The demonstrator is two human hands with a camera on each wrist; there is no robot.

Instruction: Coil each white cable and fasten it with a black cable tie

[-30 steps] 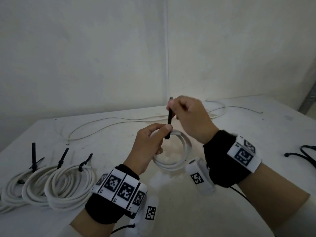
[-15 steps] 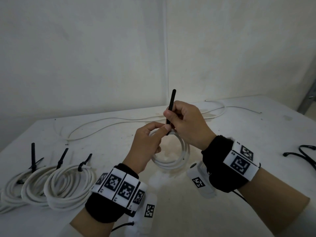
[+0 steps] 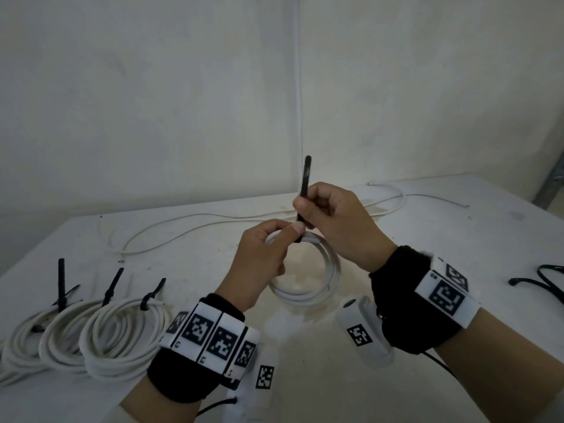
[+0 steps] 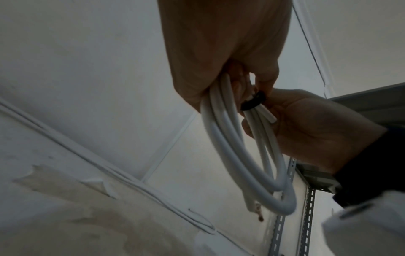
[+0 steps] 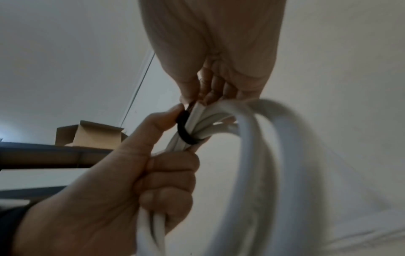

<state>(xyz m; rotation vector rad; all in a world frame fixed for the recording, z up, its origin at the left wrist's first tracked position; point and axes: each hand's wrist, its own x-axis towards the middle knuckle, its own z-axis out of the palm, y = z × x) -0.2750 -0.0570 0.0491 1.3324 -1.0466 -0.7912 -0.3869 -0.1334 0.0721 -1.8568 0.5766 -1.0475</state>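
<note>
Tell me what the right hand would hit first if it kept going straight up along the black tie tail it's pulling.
Nothing: above the right hand only the tie's own tail stands, with bare wall well behind it. Depth is uncertain, but the way looks free.

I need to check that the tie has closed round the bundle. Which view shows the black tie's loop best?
The right wrist view: the black cable tie wraps the white cable coil beside the left hand. The left wrist view shows only a dark sliver. The head view shows its tail above the right hand, with the loop hidden.

White table [image 3: 427,245], tied coils [image 3: 122,337]
</note>
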